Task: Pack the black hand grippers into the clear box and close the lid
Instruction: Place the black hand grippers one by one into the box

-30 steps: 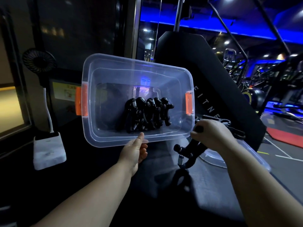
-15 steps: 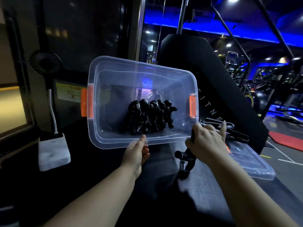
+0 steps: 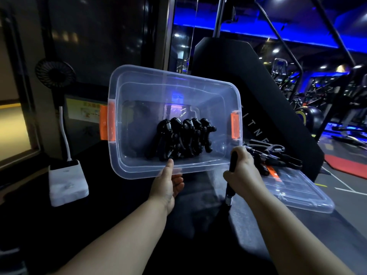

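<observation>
My left hand grips the near rim of the clear box, holding it tilted up so its open side faces me. The box has orange latches on both short sides. Several black hand grippers lie in a row inside, against the lower wall. My right hand is curled round one more black hand gripper, just below the box's lower right corner, its spring end pointing down. More hand grippers lie on the dark counter to the right, partly on the clear lid.
A small black fan on a white base stands at the left on the dark counter. A black slanted gym machine panel rises behind the box. The counter's right edge drops to the gym floor.
My right hand has risen with its hand gripper toward the box's lower right corner, turning the gripper more upright. The box stays held up in my left hand.
</observation>
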